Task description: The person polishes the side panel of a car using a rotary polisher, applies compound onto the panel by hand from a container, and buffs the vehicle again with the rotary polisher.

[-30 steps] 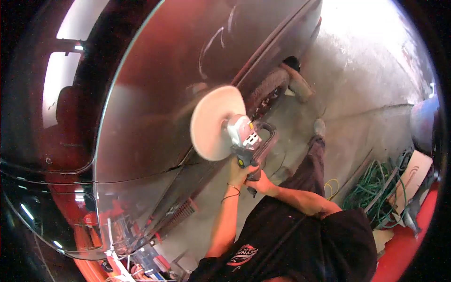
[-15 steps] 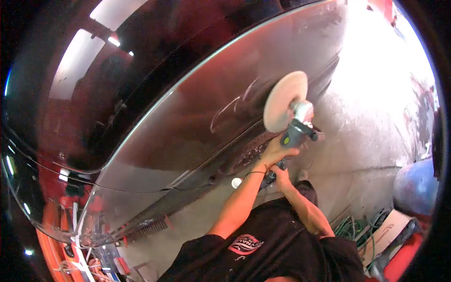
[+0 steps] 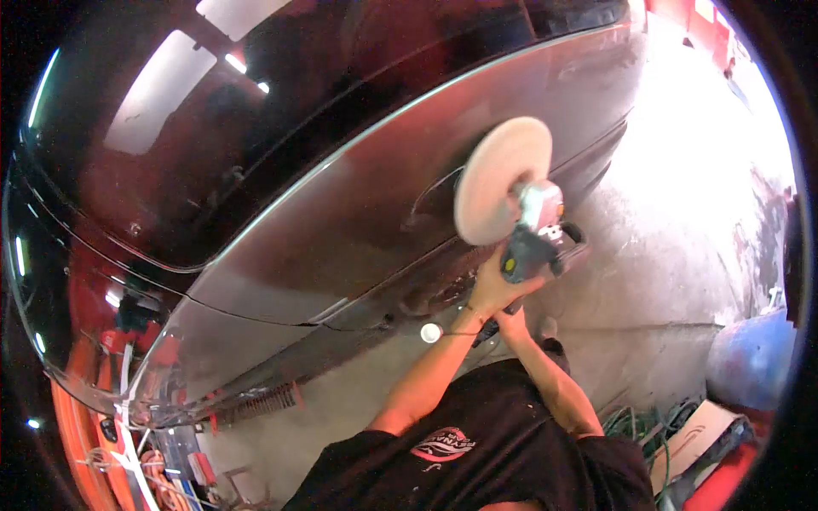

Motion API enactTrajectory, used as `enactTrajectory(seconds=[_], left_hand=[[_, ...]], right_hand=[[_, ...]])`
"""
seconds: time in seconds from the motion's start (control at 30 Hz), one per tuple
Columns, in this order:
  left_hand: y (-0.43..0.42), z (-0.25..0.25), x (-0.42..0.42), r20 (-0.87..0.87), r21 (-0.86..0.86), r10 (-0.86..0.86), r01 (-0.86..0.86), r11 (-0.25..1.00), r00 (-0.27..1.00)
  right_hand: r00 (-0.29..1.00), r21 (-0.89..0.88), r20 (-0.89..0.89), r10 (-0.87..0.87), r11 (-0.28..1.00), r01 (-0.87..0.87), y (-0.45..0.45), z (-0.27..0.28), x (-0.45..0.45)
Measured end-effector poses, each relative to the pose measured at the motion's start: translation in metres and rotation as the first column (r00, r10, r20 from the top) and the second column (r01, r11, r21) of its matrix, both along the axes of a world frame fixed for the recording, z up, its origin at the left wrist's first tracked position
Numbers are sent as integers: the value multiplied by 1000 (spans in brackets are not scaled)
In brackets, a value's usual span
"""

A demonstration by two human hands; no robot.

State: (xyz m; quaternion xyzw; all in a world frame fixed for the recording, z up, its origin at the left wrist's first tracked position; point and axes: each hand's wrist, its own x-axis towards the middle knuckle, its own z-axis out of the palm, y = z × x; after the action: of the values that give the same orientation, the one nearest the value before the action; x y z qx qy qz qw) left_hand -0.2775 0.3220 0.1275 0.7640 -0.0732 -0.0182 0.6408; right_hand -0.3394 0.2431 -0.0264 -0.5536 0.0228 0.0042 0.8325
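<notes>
A power polisher [image 3: 530, 251] with a large round pale pad [image 3: 504, 180] is held up against the side of a dark, glossy car [image 3: 341, 221]. Wrapped round the polisher's body is my left hand [image 3: 496, 288]. Lower down, my right hand [image 3: 511, 324] grips the rear of the same tool, partly hidden by the left wrist. The pad's face is turned to the car panel, beside a pale curved mark; whether it touches cannot be made out.
A blue barrel [image 3: 750, 358] stands at the right, above green hoses [image 3: 635, 426] and a cardboard piece [image 3: 699, 439]. A white round object [image 3: 431, 333] shows near my left forearm. Orange items and tools lie at lower left.
The view has swung along the car. The polisher has moved toward the car's far end since the first frame, then slightly back left. Both hands have kept hold of it.
</notes>
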Motion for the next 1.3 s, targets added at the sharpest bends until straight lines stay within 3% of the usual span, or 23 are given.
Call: enactTrajectory(seconds=[0.1, 0.17, 0.2, 0.23, 0.3, 0.33, 0.4, 0.5, 0.57, 0.63, 0.67, 0.73, 0.8, 0.83, 0.87, 0.93, 1.0, 1.07, 1.2, 1.27, 1.3], left_hand=[[54, -16, -43, -90, -26, 3, -6, 1000, 996], [88, -34, -75, -116, 0, 70, -71, 998, 991], [105, -54, -89, -109, 59, 99, -93, 994, 989], [117, -54, -109, -108, 115, 135, -123, 986, 985], [144, -120, -137, -24, 88, 239, -236, 968, 971], [142, -112, -142, -17, 82, 232, -230, 970, 972], [128, -90, -154, -172, -167, 210, -239, 956, 962], [117, -84, -146, -153, -238, 162, -195, 951, 975], [91, -69, -122, -122, -257, 141, -169, 951, 982], [68, -51, -92, -115, -106, 95, -107, 989, 989], [56, -46, -77, -103, -120, 116, -128, 984, 988], [30, -32, -38, -75, 32, -1, 4, 999, 997], [-10, -8, -4, -115, -88, -72, 62, 994, 991], [-25, 0, 14, -174, -55, -118, 110, 992, 978], [-42, -1, 31, -160, -71, -87, 77, 995, 983], [-73, -4, 61, -87, 71, -142, 149, 986, 986], [-97, -3, 95, -125, 207, -186, 208, 956, 975], [-114, 9, 111, -226, 321, -198, 265, 909, 954], [-123, 9, 115, -304, 327, -236, 334, 884, 923], [-123, 2, 106, -126, 312, -150, 183, 932, 981], [-119, 2, 97, -47, 194, -112, 119, 974, 993]], right_hand=[[961, 82, -144, 236, 971, -227, 34, 23, -40], [969, 149, 33, 245, 957, -247, 61, 26, -63], [918, 31, 49, 394, 918, -395, 68, -6, -70], [905, -31, -44, 423, 905, -425, 72, -1, -82], [889, -98, -136, 438, 887, -452, 77, -3, -102], [872, -97, -93, 480, 868, -488, 80, -16, -109], [857, -103, -59, 513, 850, -516, 72, -22, -112], [810, -127, -238, 536, 810, -573, 61, 2, -112], [905, -135, -147, 400, 898, -419, 41, 16, -97], [917, -103, -171, 361, 919, -381, 25, 18, -76], [926, -53, -199, 321, 940, -337, 18, 14, -64], [939, -36, -75, 334, 941, -338, 4, -3, -37], [981, 46, -153, 118, 993, -112, -19, 6, -11], [980, 151, -166, 113, 985, -88, -30, -1, 4], [977, 132, -156, 144, 984, -124, -42, -4, 18], [950, 434, -298, 92, 899, 49, -61, -8, 45], [898, 363, -414, 151, 932, 11, -88, -20, 75], [896, 483, -411, 170, 874, 56, -101, 18, 83], [906, 553, -363, 219, 833, 20, -115, 26, 89], [865, 346, -485, 133, 937, 50, -116, 8, 85], [916, 455, -338, 215, 890, -40, -118, -16, 87]])
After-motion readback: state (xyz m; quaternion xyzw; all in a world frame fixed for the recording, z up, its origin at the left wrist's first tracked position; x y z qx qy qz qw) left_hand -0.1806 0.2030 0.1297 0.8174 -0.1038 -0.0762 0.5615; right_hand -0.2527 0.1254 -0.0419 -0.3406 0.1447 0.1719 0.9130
